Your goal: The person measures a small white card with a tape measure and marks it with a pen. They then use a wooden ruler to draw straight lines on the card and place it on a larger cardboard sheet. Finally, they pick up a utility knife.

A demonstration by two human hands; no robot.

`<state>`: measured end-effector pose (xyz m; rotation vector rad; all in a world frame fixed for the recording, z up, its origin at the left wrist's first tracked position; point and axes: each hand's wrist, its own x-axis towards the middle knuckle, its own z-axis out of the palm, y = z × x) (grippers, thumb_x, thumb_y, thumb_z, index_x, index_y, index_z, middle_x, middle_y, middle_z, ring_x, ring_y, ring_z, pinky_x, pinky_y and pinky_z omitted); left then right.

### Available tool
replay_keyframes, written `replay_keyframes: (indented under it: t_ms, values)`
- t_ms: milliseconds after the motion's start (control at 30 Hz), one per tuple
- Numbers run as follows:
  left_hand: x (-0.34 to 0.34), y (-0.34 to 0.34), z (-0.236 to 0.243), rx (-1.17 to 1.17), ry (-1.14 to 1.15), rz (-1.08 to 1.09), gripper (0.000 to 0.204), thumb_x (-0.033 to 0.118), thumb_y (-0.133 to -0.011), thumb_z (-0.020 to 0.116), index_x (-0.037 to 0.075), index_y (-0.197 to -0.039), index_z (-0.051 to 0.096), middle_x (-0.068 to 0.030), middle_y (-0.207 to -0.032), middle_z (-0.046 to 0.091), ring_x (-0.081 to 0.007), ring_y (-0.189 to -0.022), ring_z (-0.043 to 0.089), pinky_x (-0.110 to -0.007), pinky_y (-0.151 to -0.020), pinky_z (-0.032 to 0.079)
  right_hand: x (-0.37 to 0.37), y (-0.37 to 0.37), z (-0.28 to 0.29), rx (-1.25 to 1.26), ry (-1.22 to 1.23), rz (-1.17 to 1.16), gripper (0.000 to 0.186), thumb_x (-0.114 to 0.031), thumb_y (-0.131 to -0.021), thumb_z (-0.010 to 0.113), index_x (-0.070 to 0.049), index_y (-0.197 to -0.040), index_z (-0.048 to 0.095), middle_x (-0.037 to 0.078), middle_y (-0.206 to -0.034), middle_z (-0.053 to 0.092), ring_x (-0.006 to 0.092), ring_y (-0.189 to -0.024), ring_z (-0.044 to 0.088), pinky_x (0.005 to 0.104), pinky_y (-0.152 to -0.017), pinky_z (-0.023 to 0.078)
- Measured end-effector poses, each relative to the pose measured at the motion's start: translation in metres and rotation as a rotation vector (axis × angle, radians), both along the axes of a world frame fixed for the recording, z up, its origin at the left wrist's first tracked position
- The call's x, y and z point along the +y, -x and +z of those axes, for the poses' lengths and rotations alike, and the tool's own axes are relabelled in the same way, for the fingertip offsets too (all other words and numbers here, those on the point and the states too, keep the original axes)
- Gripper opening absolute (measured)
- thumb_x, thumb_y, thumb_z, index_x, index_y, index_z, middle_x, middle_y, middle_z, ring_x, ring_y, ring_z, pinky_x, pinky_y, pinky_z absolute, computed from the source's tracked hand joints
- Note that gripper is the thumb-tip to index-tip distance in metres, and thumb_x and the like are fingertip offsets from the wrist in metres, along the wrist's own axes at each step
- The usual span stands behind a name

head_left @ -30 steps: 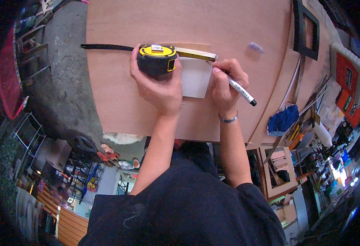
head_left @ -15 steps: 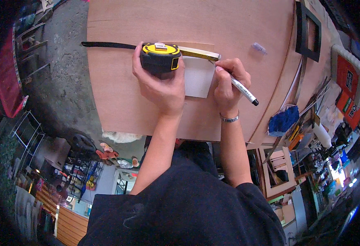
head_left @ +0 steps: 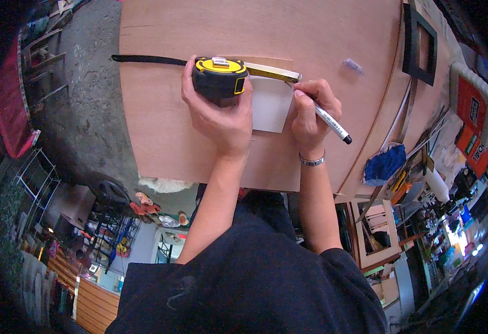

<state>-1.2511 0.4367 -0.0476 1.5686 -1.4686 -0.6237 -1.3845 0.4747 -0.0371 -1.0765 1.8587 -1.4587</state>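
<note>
My left hand (head_left: 216, 119) grips a black-and-yellow tape measure (head_left: 220, 78), its short length of blade (head_left: 271, 72) pulled out to the right and its black strap (head_left: 149, 59) lying to the left. Beneath the blade is a white rectangular piece (head_left: 270, 108) over a thin wooden strip (head_left: 266, 61), on a large plywood sheet (head_left: 160, 117). My right hand (head_left: 313, 114) pinches a silver-bodied marker (head_left: 333, 123) with a black end; its tip is beside the blade's end, touching or apart I cannot tell. A small translucent cap (head_left: 353, 67) lies farther right.
A black rectangular frame (head_left: 422, 44), a blue cloth (head_left: 383, 164), long strips and assorted tools crowd the right side. Orange-red packages (head_left: 472, 117) lie at the far right. A wooden frame (head_left: 380, 228) is below. Concrete floor (head_left: 88, 94), a metal rack (head_left: 35, 181) and red fabric (head_left: 10, 106) are left.
Both hands, the tape measure and the marker have drifted slightly right and up in the picture, along with the sheet beneath them. Both grips look the same.
</note>
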Motion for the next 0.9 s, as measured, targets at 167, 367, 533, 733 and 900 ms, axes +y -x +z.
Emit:
replay_keyframes:
  t_ms: [167,367,533,733,900]
  values:
    - [0.000,-0.001,0.001,-0.036,0.013,-0.004,0.087,0.014,-0.076,0.087,0.000,-0.147,0.037,-0.0211,-0.138,0.051,-0.0355,-0.124,0.056,-0.043,-0.105,0.049,0.001,0.001,0.000,0.025,-0.014,0.006,0.007,-0.002,-0.082,0.059,0.001,-0.075,0.062,0.005,-0.060,0.055,0.0107,-0.050,0.049,0.0271,-0.049,0.038]
    - [0.001,-0.001,0.000,-0.009,-0.001,0.000,0.087,0.016,-0.077,0.087,0.000,-0.146,0.037,-0.0208,-0.139,0.050,-0.0350,-0.125,0.055,-0.043,-0.106,0.048,0.001,0.000,-0.003,-0.007,-0.002,-0.010,0.007,-0.002,-0.081,0.060,0.000,-0.076,0.062,0.005,-0.059,0.055,0.0109,-0.050,0.049,0.0272,-0.048,0.037]
    - [0.002,0.000,-0.001,0.029,-0.003,0.006,0.088,0.014,-0.076,0.088,-0.001,-0.146,0.038,-0.0205,-0.139,0.050,-0.0336,-0.125,0.055,-0.043,-0.107,0.049,0.005,0.001,-0.003,-0.093,0.006,-0.068,0.009,-0.004,-0.081,0.059,0.002,-0.075,0.062,0.006,-0.062,0.057,0.0102,-0.054,0.048,0.0265,-0.050,0.037]
    - [-0.001,0.001,0.007,-0.002,0.022,-0.001,0.088,0.005,-0.073,0.088,-0.002,-0.145,0.039,-0.0202,-0.139,0.051,-0.0324,-0.124,0.057,-0.041,-0.104,0.053,0.018,0.013,-0.002,-0.311,0.117,-0.233,0.015,-0.009,-0.082,0.057,0.005,-0.077,0.058,0.008,-0.073,0.056,0.0107,-0.063,0.047,0.0229,-0.057,0.035]
    - [0.011,-0.002,0.012,0.118,0.013,0.005,0.084,0.005,-0.073,0.088,-0.005,-0.141,0.041,-0.0223,-0.140,0.050,-0.0329,-0.125,0.056,-0.044,-0.106,0.052,0.042,0.009,0.014,-0.361,0.093,-0.262,0.012,-0.007,-0.079,0.057,0.005,-0.078,0.058,0.007,-0.070,0.056,0.0097,-0.060,0.043,0.0244,-0.056,0.032]
